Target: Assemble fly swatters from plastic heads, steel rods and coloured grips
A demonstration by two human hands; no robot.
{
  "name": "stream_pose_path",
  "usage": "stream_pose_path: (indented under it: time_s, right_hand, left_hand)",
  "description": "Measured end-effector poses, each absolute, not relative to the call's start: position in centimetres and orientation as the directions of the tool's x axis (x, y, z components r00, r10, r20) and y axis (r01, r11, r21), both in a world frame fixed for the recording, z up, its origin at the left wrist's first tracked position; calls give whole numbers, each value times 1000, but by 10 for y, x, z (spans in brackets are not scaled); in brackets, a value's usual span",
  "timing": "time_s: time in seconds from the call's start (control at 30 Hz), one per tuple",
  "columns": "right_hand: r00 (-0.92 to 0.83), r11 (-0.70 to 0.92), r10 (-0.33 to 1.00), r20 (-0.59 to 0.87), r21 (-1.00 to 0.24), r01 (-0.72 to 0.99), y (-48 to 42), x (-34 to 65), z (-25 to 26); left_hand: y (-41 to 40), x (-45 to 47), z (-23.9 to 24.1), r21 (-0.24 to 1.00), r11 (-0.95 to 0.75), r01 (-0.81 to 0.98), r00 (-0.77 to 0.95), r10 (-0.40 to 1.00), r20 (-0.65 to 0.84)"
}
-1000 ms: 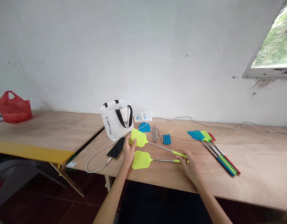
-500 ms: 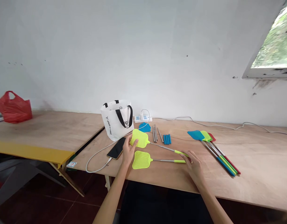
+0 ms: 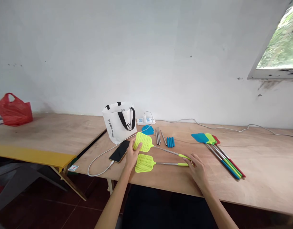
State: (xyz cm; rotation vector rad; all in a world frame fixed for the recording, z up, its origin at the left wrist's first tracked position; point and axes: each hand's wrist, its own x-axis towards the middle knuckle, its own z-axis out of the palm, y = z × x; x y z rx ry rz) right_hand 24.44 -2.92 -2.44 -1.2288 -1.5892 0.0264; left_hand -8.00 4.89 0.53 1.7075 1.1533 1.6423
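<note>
My left hand (image 3: 132, 155) grips the edge of a yellow-green fly swatter's head (image 3: 143, 142), thumb on top. The same swatter's yellow-green handle (image 3: 184, 156) is pinched in my right hand (image 3: 196, 167), so it is held by both ends, with its metal rod slanting between them. Just below lies a second yellow-green fly swatter (image 3: 144, 163) on the table, its handle end partly hidden behind my right hand. Beyond the held swatter are blue swatter heads (image 3: 148, 129), several metal rods (image 3: 158, 136) and several blue handle sleeves (image 3: 170, 142).
Blue, green and red fly swatters (image 3: 222, 159) lie fanned at the right of the wooden table (image 3: 263, 165). At left stand a white tote bag (image 3: 117, 124) and a black phone (image 3: 119, 151) on a white cable. A power strip (image 3: 142, 121) sits by the wall.
Both hands keep their hold on the swatter. Its head and handle have shifted only very slightly; everything else stays in place.
</note>
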Motion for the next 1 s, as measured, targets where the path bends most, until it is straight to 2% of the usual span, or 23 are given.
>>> stream_pose_path:
  time_s: [0.4,0.73,1.0]
  right_hand:
    - [50,440,734,677,-531,724,-24,249,-35]
    - [18,455,731,683,-506,733,-25,250,-34]
    - [9,441,726,687,-477,760,-25,248,-34]
  left_hand:
    - [48,-79,4,850,-465,248,-94,861,499]
    - [53,-78,-1,812,-500,299,-61,840,540]
    - [44,-74,6,829,-488,274,-28,857,514]
